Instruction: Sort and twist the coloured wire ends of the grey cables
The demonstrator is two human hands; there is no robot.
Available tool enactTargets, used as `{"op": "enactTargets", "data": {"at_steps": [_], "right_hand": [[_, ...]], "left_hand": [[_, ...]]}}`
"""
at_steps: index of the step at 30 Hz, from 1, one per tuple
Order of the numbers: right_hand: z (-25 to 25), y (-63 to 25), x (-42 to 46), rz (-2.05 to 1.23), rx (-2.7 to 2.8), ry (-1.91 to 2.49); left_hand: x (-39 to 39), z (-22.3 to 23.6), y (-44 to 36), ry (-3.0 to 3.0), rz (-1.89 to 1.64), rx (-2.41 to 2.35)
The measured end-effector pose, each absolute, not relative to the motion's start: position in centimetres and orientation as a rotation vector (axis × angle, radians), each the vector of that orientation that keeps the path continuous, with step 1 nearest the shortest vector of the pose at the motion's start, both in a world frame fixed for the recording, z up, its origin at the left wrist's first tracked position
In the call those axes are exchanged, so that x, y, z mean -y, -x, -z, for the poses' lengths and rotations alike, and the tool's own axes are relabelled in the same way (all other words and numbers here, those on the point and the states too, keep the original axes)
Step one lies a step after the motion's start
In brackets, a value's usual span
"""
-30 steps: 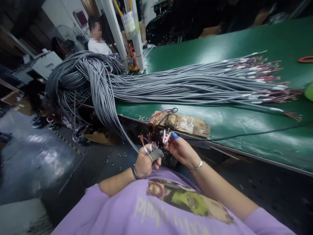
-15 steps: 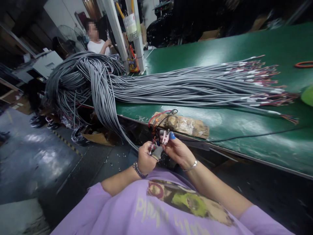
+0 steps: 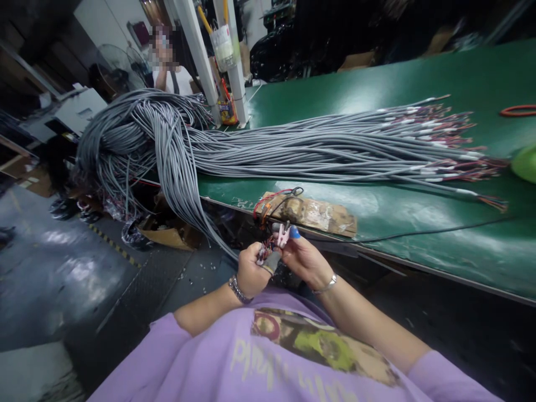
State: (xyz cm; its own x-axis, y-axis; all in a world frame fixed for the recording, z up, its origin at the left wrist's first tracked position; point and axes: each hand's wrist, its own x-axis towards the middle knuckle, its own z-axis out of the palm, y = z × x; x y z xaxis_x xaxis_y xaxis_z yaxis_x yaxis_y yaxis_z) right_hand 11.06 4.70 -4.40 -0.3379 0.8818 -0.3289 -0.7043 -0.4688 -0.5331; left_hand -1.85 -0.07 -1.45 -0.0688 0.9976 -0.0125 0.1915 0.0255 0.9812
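My left hand (image 3: 250, 273) is closed around the end of a grey cable (image 3: 218, 237), whose short coloured wires (image 3: 265, 249) fan out above my taped thumb. My right hand (image 3: 305, 258) is pinched on a small white clip (image 3: 283, 234) held right against those wire tips; its forefinger wears a blue cap. Both hands meet just below the near edge of the green table (image 3: 419, 206), in front of my purple shirt. The grey cable runs up to a large bundle of grey cables (image 3: 293, 146) lying across the table.
A taped cardboard block (image 3: 312, 212) with red and black leads sits at the table edge above my hands. A black cord (image 3: 439, 230) crosses the table. The cable bundle droops off the left end (image 3: 125, 139). Another person (image 3: 165, 67) works behind white posts (image 3: 196, 50).
My hands have drawn together: the fanned wires in my left hand now touch the clip in my right hand. The person at the back has shifted.
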Motion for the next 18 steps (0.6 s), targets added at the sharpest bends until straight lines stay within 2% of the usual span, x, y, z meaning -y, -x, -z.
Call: {"op": "enactTargets", "data": {"at_steps": [11, 18], "right_hand": [[3.2, -12.0, -4.0, -2.044, 0.495, 0.659], [3.0, -11.7, -4.2, -1.895, 0.581, 0.725]], "left_hand": [[1.0, -0.3, 3.1, -1.511, -1.244, -1.486], [-0.4, 1.8, 4.0, -1.572, -1.223, -1.529]]}}
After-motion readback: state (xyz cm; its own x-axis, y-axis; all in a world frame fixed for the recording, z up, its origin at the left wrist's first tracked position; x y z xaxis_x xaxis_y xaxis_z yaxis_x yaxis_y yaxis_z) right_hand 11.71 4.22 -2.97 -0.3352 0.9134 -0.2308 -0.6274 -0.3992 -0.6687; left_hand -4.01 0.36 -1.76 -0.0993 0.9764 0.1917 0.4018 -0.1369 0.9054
